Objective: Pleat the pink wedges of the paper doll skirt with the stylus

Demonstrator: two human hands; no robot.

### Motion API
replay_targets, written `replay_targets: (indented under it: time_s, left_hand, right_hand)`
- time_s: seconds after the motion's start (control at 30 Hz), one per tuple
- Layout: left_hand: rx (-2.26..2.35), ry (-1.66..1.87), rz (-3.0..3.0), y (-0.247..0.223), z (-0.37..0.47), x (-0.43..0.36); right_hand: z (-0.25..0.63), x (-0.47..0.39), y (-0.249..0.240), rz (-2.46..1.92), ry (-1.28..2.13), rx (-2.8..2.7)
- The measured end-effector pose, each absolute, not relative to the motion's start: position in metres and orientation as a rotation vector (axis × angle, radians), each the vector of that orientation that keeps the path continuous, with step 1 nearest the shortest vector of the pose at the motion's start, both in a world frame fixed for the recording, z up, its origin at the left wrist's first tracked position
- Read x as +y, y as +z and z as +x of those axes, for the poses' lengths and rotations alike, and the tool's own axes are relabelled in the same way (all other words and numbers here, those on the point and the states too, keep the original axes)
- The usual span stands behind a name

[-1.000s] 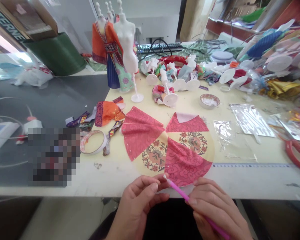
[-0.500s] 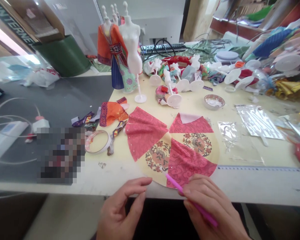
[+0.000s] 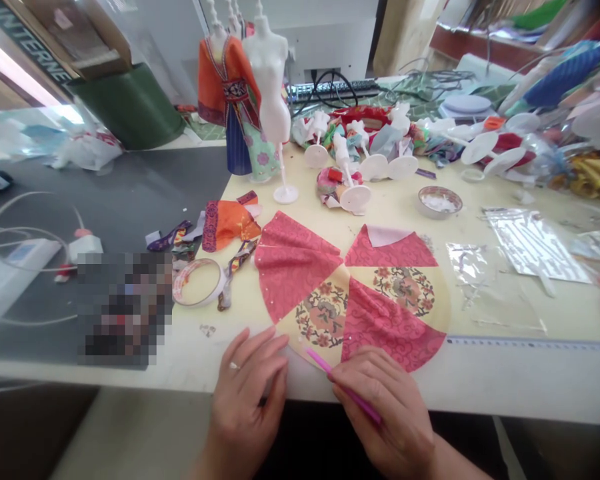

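Head view shows both hands angled in over the worktop's (image 3: pixel 190 360) near edge. The left hand (image 3: pixel 253 380) is relaxed and half unfolded, with no object visible in it, its fingertips just beside the round red-and-cream fabric (image 3: pixel 370 313). The right hand (image 3: pixel 383 393) grips a pink stick (image 3: pixel 320 361), tip pointing leftward and away. The fabric lies spread beyond the hands, near that edge.

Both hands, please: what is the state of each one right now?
Left hand: open, no object seen in it.
Right hand: closed, holding the pink stick.
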State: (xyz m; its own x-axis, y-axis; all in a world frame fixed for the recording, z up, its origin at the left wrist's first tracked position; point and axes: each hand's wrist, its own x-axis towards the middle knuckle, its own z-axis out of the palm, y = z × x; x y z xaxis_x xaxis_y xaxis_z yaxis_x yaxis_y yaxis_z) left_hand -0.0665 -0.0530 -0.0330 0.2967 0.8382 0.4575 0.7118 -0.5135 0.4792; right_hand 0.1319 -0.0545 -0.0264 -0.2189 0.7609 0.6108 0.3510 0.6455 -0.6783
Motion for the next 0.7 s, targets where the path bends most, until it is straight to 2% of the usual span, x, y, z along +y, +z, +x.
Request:
replay_targets:
  time_s: [0.7]
  left_hand:
    - [1.415, 1.040, 2.337, -0.0396, -0.0651, -0.0526]
  right_hand:
    - [0.1328, -0.0512, -0.0345, -0.896, 0.453, -1.907]
